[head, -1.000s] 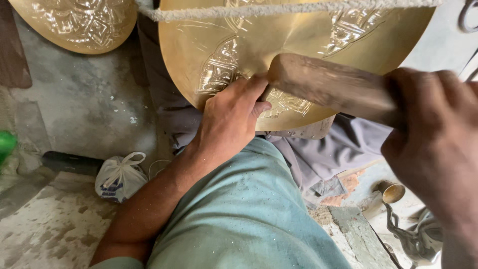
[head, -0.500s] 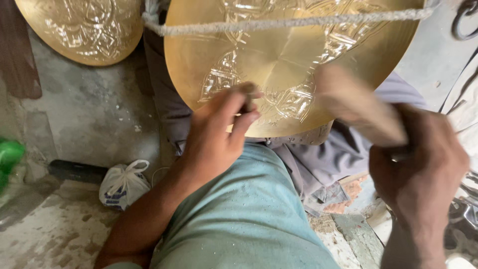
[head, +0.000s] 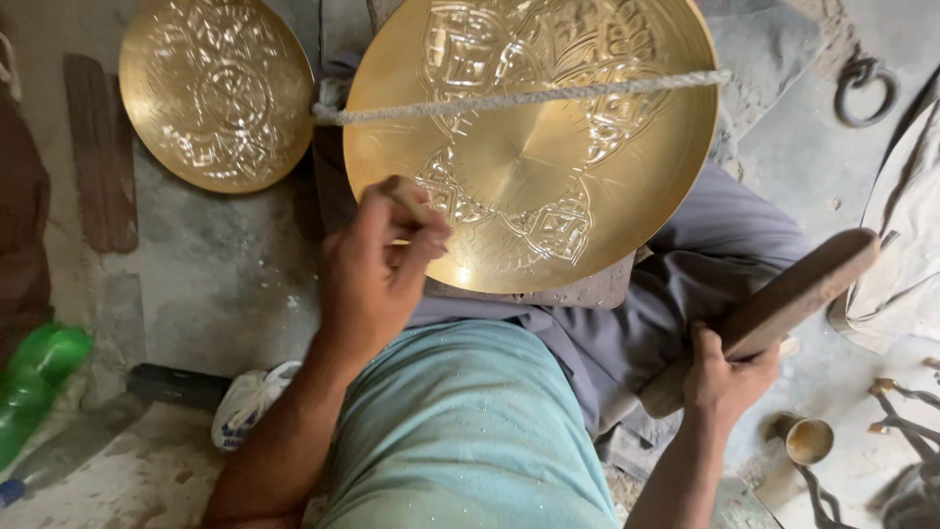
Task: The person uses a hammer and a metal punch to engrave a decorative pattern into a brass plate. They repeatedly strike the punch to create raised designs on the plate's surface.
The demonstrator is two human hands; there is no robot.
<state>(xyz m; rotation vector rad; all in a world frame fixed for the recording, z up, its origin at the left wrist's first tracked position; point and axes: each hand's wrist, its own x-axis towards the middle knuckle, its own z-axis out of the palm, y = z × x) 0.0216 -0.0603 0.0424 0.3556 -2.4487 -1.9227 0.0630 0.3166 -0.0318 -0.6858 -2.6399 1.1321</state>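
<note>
A: Left hand [head: 377, 269]?
B: Curled tight, pinching a short punch [head: 406, 199] between thumb and fingertips, tip set on the brass plate [head: 534, 147] at its seven o'clock rim. Forearm rising from six o'clock, wrist bent inward.

A: Right hand [head: 725, 377]?
B: Fisted around a wooden mallet [head: 778, 304], head tilted toward two o'clock, well apart from the plate.

A: The plate?
B: Propped on the lap, crossed by a rope [head: 529, 98]. Second embossed plate [head: 215, 93] at ten o'clock, on the floor.
</note>
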